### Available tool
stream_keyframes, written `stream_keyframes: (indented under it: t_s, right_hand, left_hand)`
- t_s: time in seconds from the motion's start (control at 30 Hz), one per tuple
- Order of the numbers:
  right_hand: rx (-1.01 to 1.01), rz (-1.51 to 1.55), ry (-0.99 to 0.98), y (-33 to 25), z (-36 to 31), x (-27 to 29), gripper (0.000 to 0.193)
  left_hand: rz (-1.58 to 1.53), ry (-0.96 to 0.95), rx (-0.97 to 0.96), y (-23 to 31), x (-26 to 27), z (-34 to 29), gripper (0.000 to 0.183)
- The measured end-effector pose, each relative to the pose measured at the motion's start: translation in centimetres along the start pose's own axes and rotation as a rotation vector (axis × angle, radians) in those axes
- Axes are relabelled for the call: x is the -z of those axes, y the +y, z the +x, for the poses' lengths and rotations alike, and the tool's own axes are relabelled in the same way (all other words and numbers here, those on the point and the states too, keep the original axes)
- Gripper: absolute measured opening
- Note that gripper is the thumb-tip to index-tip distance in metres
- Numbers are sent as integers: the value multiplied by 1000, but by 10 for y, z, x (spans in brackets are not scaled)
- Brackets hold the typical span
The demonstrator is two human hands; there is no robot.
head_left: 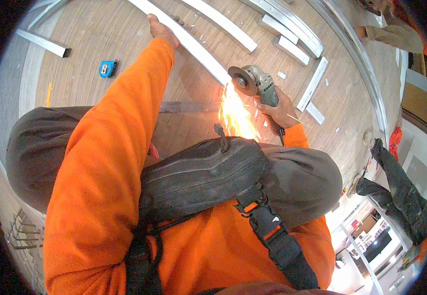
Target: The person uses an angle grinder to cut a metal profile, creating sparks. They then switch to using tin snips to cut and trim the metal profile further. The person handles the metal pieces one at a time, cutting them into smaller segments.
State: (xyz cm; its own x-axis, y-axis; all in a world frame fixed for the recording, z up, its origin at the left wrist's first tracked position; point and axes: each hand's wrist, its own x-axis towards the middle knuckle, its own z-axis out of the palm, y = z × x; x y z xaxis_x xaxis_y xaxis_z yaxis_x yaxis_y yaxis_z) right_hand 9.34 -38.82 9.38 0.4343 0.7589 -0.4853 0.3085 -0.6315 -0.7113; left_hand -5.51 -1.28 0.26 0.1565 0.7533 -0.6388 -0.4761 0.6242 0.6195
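Observation:
My right hand point(284, 109) is wrapped round the handle of an angle grinder point(263, 84). The grinder's disc point(242, 80) meets the near end of a long pale metal profile point(193, 50), and bright sparks point(238, 115) spray from there toward my lap. Farther up the same profile, my left hand point(163, 32) holds it down against the floor, arm stretched forward; part of its grip is hidden. A flat metal ruler point(191, 106) lies on the floor just in front of my legs, partly hidden by the sparks.
A blue tape measure point(107, 69) and a yellow strip point(49, 94) lie on the left. Short metal offcuts point(292, 50) and scraps lie at the right, near long curved-looking rails point(358, 54). Another person's arm point(395, 38) and someone's dark-trousered legs point(402, 184) are at the right.

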Motion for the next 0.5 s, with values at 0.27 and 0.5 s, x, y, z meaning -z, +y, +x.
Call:
stream_keyframes:
  t_s: [0.27, 0.5]
  right_hand:
    - [39, 34, 63, 18, -1, -8, 73]
    - [2, 355, 317, 43, -29, -6, 87]
  left_hand:
    - [4, 19, -51, -1, -7, -2, 70]
    - [-69, -133, 5, 5, 12, 15, 72]
